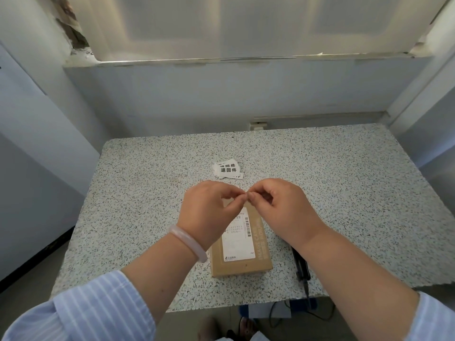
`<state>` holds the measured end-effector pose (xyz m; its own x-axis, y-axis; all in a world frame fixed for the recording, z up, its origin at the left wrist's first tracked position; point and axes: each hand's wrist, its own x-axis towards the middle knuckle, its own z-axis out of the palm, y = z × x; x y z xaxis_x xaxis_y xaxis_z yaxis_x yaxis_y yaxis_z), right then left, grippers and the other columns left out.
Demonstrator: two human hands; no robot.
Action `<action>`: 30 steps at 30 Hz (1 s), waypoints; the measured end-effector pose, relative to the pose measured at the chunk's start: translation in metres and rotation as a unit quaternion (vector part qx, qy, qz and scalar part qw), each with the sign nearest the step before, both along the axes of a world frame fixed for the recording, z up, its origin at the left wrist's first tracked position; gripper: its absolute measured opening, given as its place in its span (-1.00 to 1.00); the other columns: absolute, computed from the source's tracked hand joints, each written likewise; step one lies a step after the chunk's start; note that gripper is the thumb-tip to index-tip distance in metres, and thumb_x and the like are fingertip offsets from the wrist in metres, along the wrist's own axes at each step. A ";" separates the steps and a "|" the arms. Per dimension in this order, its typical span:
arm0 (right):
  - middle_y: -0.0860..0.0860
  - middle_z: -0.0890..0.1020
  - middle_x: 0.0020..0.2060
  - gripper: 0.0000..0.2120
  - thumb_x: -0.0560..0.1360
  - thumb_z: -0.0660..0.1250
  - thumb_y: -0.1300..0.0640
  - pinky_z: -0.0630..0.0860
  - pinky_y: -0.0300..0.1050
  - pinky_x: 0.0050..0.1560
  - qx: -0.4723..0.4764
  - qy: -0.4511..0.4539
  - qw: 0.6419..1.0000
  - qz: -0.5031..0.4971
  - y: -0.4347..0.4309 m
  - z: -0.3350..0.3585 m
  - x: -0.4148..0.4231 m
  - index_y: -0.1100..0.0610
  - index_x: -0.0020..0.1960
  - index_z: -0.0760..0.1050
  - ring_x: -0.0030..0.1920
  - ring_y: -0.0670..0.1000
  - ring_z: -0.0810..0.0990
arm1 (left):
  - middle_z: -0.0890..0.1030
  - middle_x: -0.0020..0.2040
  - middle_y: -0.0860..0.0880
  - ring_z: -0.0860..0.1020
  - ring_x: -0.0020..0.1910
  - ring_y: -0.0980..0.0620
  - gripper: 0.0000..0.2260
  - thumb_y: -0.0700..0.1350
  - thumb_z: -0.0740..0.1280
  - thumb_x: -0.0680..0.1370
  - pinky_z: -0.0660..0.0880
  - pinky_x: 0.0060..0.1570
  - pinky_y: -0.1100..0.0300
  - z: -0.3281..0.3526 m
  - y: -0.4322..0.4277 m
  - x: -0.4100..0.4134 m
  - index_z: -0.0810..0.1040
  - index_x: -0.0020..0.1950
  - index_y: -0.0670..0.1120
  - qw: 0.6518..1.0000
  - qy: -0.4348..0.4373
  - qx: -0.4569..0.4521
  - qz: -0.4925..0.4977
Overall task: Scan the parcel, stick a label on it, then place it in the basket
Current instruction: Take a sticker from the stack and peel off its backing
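Striped sleeves (pixel 81 308) frame both grips: left hand (pixel 209 212) and right hand (pixel 283 207) pinched together, contents unseen, above the light, stiff cardboard parcel (pixel 242 252); I'd grasp its long sides.

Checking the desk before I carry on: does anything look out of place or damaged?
Mostly tidy. The labels lie in a loose, skewed pile beyond the parcel. The wall at upper left is broken open, showing rough material. The parcel looks intact.

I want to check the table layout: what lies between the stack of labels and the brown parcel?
In the head view, both hands, left hand and right hand, hover between the labels and the parcel, fingertips pinched together.
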<state>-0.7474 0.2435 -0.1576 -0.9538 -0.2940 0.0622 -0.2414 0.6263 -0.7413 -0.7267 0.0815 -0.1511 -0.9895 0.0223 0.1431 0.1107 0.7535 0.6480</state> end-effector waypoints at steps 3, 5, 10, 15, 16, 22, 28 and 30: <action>-0.08 0.62 -0.23 -0.92 0.53 0.35 0.08 0.57 -0.08 -0.18 0.003 -0.006 1.000 0.003 -0.001 0.002 0.000 0.03 -0.07 0.62 -0.22 -0.09 0.59 | 0.68 -0.20 0.13 0.57 -0.14 0.13 -0.85 0.07 0.36 0.49 0.49 -0.01 0.07 -0.001 -0.001 0.000 0.69 -0.08 0.06 1.000 0.016 -0.007 -0.003; -0.07 0.63 -0.23 -0.91 0.52 0.35 0.08 0.57 -0.07 -0.18 0.008 0.000 1.000 0.005 -0.002 0.003 -0.001 0.04 -0.07 0.63 -0.23 -0.08 0.60 | 0.68 -0.27 0.13 0.57 -0.21 0.12 -0.84 0.07 0.34 0.46 0.50 -0.08 0.07 0.000 0.000 -0.001 0.69 -0.15 0.06 0.999 0.038 -0.026 -0.003; -0.07 0.61 -0.24 -0.90 0.51 0.36 0.06 0.56 -0.06 -0.18 0.025 0.025 0.999 0.018 -0.004 0.006 0.001 0.06 -0.11 0.62 -0.22 -0.10 0.58 | 0.66 -0.37 0.12 0.57 -0.30 0.11 -0.81 0.03 0.29 0.41 0.50 -0.12 0.07 0.002 0.001 -0.001 0.69 -0.27 0.04 0.996 0.072 -0.046 0.017; -0.08 0.62 -0.25 -0.94 0.50 0.37 0.12 0.55 -0.20 -0.21 -0.028 -0.003 1.000 -0.012 -0.006 0.003 0.004 0.06 -0.11 0.62 -0.22 -0.12 0.58 | 0.66 -0.32 0.13 0.57 -0.28 0.17 -0.86 0.00 0.34 0.44 0.51 -0.19 0.19 0.005 0.002 -0.002 0.68 -0.23 0.04 0.999 0.000 0.019 0.033; -0.08 0.63 -0.25 -0.94 0.51 0.37 0.13 0.55 -0.24 -0.21 -0.043 -0.020 0.999 -0.017 -0.006 0.002 0.004 0.05 -0.10 0.61 -0.22 -0.13 0.58 | 0.65 -0.31 0.13 0.58 -0.28 0.17 -0.89 -0.03 0.36 0.46 0.52 -0.23 0.27 0.005 0.002 -0.002 0.68 -0.22 0.04 0.996 -0.037 0.068 0.043; -0.04 0.63 -0.25 -0.93 0.53 0.34 0.13 0.49 -0.31 -0.30 -0.080 -0.056 0.995 -0.021 -0.006 0.001 0.002 0.08 -0.08 0.60 -0.28 -0.13 0.56 | 0.68 -0.26 0.08 0.62 -0.26 0.18 -0.97 -0.06 0.45 0.45 0.52 -0.28 0.43 0.003 0.001 0.000 0.65 -0.20 0.04 0.956 -0.134 0.253 0.070; -0.04 0.59 -0.23 -0.94 0.54 0.33 0.15 0.48 -0.30 -0.25 -0.069 -0.037 0.997 0.003 -0.004 0.004 0.002 0.09 -0.07 0.58 -0.23 -0.11 0.52 | 0.70 -0.25 0.06 0.64 -0.23 0.17 -0.93 0.00 0.48 0.41 0.58 -0.20 0.34 0.002 0.001 0.000 0.67 -0.17 0.03 0.946 -0.148 0.279 0.078; -0.04 0.59 -0.23 -0.94 0.53 0.34 0.16 0.47 -0.33 -0.26 -0.073 -0.040 0.997 -0.006 -0.005 0.003 0.002 0.09 -0.08 0.59 -0.24 -0.13 0.52 | 0.70 -0.26 0.05 0.65 -0.23 0.13 -0.94 -0.01 0.47 0.42 0.58 -0.22 0.31 0.002 0.002 0.000 0.67 -0.19 0.03 0.944 -0.145 0.282 0.087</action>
